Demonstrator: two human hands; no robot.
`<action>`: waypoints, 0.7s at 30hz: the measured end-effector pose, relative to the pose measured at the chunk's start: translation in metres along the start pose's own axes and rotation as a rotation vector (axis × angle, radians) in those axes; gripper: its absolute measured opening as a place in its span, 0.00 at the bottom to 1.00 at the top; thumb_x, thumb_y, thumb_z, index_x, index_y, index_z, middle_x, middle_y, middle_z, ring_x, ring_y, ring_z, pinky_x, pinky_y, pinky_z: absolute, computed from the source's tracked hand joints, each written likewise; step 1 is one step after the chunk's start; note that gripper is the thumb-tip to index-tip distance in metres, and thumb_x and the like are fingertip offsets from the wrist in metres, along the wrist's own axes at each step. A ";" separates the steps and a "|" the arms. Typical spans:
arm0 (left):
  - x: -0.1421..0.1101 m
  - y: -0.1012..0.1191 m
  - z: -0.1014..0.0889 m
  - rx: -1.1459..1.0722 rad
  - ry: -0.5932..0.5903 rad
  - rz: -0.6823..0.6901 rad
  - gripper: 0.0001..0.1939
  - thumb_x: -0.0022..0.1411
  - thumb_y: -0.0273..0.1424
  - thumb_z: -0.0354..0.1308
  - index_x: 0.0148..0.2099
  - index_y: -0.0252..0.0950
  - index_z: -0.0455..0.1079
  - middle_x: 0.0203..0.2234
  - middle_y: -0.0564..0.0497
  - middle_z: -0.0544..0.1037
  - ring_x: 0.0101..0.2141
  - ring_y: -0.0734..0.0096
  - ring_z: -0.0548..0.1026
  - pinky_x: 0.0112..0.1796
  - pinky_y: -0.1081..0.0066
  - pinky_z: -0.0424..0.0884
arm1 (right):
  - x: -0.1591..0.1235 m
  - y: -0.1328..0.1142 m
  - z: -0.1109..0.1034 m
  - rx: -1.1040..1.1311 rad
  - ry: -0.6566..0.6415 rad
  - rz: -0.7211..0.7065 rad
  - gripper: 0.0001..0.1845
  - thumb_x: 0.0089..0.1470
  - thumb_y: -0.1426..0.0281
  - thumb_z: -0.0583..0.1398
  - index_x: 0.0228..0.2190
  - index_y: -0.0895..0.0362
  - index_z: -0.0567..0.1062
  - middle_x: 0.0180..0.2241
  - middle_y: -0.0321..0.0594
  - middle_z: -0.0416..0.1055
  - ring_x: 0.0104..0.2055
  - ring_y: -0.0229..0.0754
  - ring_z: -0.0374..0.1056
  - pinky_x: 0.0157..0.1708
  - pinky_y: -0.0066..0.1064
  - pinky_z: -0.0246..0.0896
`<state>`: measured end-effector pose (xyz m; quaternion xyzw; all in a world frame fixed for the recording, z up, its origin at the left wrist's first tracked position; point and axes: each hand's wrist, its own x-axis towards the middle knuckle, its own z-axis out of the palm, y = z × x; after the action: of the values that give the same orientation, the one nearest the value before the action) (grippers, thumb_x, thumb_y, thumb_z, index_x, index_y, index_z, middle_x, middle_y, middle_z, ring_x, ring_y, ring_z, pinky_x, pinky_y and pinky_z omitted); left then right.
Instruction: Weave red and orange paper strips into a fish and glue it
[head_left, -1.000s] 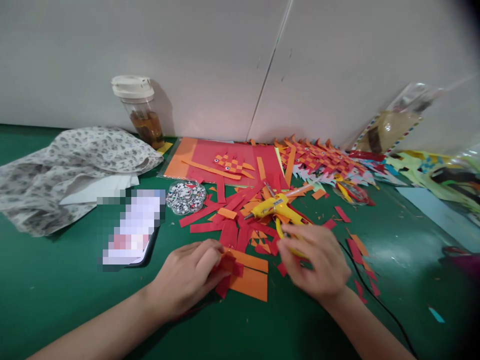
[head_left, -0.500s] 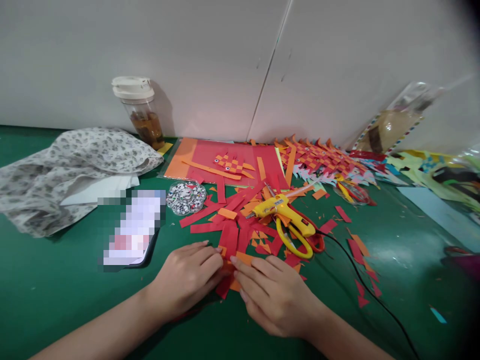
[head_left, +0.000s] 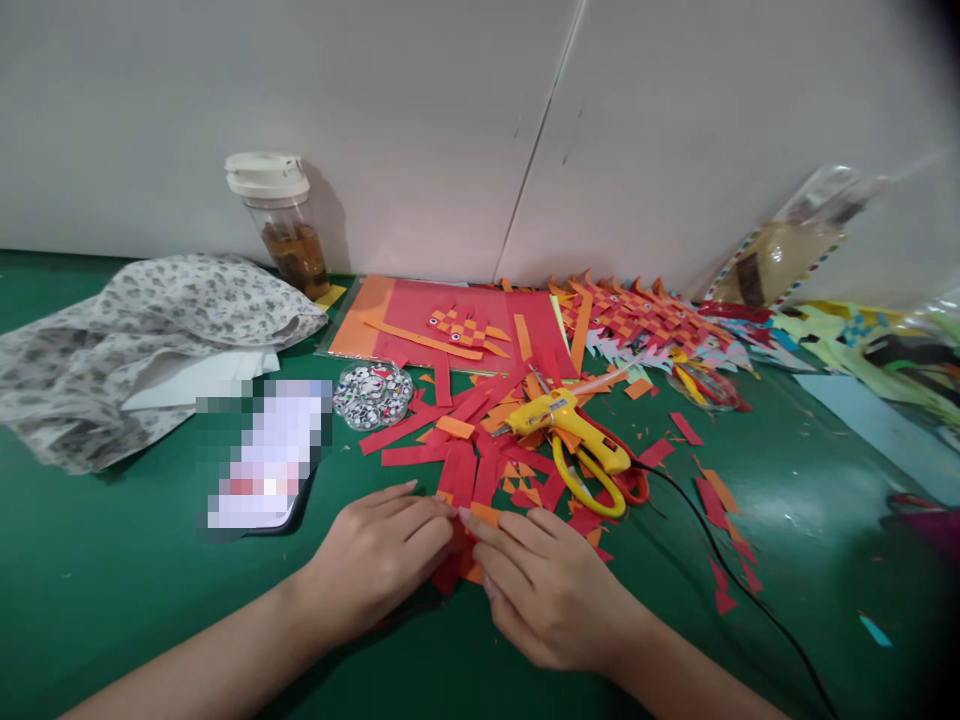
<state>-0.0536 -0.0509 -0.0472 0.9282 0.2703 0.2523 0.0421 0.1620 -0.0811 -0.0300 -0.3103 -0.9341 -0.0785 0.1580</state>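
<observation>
Clasping a flat orange-and-red paper piece [head_left: 471,572] at dial centre on the glossy green worktop [head_left: 150,600], from eight o'clock, in the closed grip of the bare left hand [head_left: 386,550]. Pressing the same piece from four o'clock with the bare right hand [head_left: 551,585]; cannot tell from its grip whether pinching or only pushing down. At ten, a rectangular phone [head_left: 274,450] with a blurred screen. At two, scissors with yellow and red handles [head_left: 611,506], partly under a yellow plastic glue gun [head_left: 561,410]. At twelve, a heap of red and orange paper strips [head_left: 480,400]; at eleven, a clear bag of black-and-white craft eyes [head_left: 373,395]. Farther along twelve, a small chequered paper figure [head_left: 466,330] on red and orange sheets [head_left: 373,310]; at one, larger chequered paper figures [head_left: 645,318]. Beyond, at eleven, a clear white-lidded bottle of amber liquid [head_left: 289,245] before a pale wall [head_left: 420,130].
</observation>
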 end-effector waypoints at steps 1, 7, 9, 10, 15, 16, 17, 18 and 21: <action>0.000 0.000 0.000 0.005 -0.011 0.004 0.07 0.65 0.26 0.46 0.39 0.35 0.65 0.37 0.50 0.79 0.36 0.68 0.77 0.42 0.63 0.73 | 0.000 0.000 0.000 -0.001 -0.004 -0.001 0.13 0.54 0.71 0.51 0.38 0.61 0.73 0.45 0.45 0.73 0.38 0.44 0.65 0.37 0.36 0.54; 0.001 0.003 0.000 0.068 -0.089 0.029 0.12 0.65 0.25 0.42 0.43 0.34 0.66 0.44 0.48 0.77 0.43 0.66 0.75 0.46 0.64 0.69 | 0.000 0.000 0.002 -0.021 -0.021 -0.024 0.12 0.53 0.71 0.52 0.35 0.61 0.73 0.42 0.48 0.74 0.34 0.44 0.64 0.32 0.36 0.54; 0.001 0.004 0.001 0.078 -0.111 0.012 0.12 0.65 0.25 0.42 0.44 0.34 0.66 0.44 0.48 0.76 0.43 0.66 0.74 0.46 0.63 0.68 | 0.000 0.000 0.000 -0.025 -0.012 -0.030 0.11 0.52 0.72 0.52 0.34 0.61 0.73 0.42 0.48 0.74 0.34 0.45 0.64 0.32 0.36 0.55; 0.002 0.005 0.001 0.080 -0.118 0.004 0.12 0.65 0.24 0.42 0.44 0.34 0.66 0.44 0.48 0.76 0.42 0.66 0.74 0.47 0.63 0.68 | 0.000 0.000 -0.001 -0.023 0.002 -0.039 0.11 0.52 0.72 0.52 0.34 0.61 0.72 0.42 0.48 0.74 0.34 0.44 0.65 0.32 0.36 0.55; 0.005 0.006 0.000 0.083 -0.137 -0.006 0.09 0.63 0.24 0.45 0.40 0.35 0.65 0.45 0.49 0.76 0.40 0.64 0.73 0.47 0.60 0.65 | -0.004 0.004 -0.009 0.033 0.212 -0.020 0.09 0.48 0.76 0.51 0.30 0.60 0.70 0.30 0.44 0.75 0.30 0.43 0.65 0.28 0.35 0.58; 0.006 0.005 -0.001 0.082 -0.149 -0.005 0.08 0.62 0.24 0.45 0.40 0.35 0.65 0.46 0.49 0.75 0.40 0.64 0.73 0.47 0.59 0.65 | -0.005 0.005 -0.011 0.045 0.250 0.001 0.09 0.47 0.77 0.51 0.31 0.60 0.69 0.27 0.43 0.74 0.29 0.42 0.65 0.28 0.34 0.59; 0.007 0.005 -0.002 0.076 -0.164 -0.007 0.08 0.62 0.24 0.46 0.40 0.36 0.65 0.47 0.49 0.74 0.40 0.63 0.72 0.46 0.59 0.65 | -0.007 0.007 -0.013 0.055 0.279 0.018 0.09 0.46 0.78 0.51 0.31 0.59 0.69 0.26 0.42 0.73 0.28 0.41 0.64 0.27 0.33 0.59; 0.008 0.005 -0.002 0.067 -0.180 -0.011 0.08 0.62 0.24 0.46 0.41 0.36 0.65 0.48 0.49 0.73 0.40 0.63 0.72 0.46 0.59 0.65 | -0.008 0.010 -0.015 0.063 0.301 0.032 0.10 0.45 0.80 0.52 0.32 0.59 0.68 0.25 0.41 0.72 0.27 0.41 0.63 0.25 0.33 0.58; 0.009 0.003 -0.003 0.028 -0.190 -0.036 0.08 0.63 0.24 0.46 0.43 0.36 0.64 0.47 0.50 0.74 0.42 0.64 0.71 0.46 0.61 0.64 | -0.012 0.015 -0.017 0.073 0.328 0.050 0.11 0.44 0.81 0.52 0.32 0.60 0.67 0.22 0.40 0.70 0.24 0.40 0.61 0.23 0.31 0.56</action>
<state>-0.0468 -0.0492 -0.0397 0.9435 0.2850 0.1586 0.0590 0.1845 -0.0802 -0.0170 -0.3104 -0.8901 -0.0903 0.3213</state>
